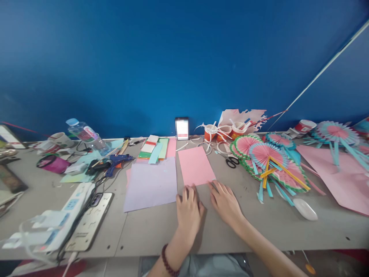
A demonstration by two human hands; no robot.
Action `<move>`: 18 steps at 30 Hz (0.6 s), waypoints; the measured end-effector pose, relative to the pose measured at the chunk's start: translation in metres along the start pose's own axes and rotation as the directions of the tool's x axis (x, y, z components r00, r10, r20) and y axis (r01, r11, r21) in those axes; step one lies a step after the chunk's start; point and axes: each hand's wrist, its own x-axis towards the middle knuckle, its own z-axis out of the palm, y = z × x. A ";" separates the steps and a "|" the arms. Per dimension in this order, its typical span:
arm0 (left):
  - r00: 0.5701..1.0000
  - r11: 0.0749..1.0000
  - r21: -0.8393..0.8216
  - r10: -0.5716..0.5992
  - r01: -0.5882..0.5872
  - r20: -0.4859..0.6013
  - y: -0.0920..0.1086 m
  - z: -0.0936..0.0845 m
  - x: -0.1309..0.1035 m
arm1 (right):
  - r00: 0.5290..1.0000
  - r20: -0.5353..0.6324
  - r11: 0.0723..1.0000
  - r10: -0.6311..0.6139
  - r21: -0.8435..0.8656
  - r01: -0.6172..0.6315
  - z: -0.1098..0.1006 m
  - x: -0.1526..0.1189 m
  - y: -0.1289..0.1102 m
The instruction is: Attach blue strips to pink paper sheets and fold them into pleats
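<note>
Below a plain blue wall [144, 69], on the grey tabletop [155, 231], I see a rectangular pink paper sheet [196, 166] lying flat, apparently unworked. My left hand [188, 206], fingers loosely parted, meets its near edge; my right hand [226, 200] covers a corner, grip unclear. Pleated pink-and-blue paper fans [263, 156] look finished.
</note>
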 end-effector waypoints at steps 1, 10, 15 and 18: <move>1.000 1.000 -0.002 -0.003 0.002 -0.002 0.000 0.000 0.000 | 1.000 -0.005 1.000 0.001 0.004 -0.001 0.001 0.000 0.001; 1.000 1.000 -0.015 0.008 -0.008 -0.008 -0.004 0.002 0.000 | 1.000 -0.031 1.000 -0.003 0.018 0.004 0.006 0.000 0.006; 1.000 0.999 -0.028 0.023 -0.023 -0.009 -0.006 0.002 0.001 | 0.997 -0.035 0.996 -0.061 0.063 0.063 0.006 0.000 0.010; 1.000 0.999 -0.038 0.009 -0.009 -0.007 -0.006 0.001 0.002 | 0.997 -0.034 0.994 -0.062 0.089 0.065 0.006 0.001 0.011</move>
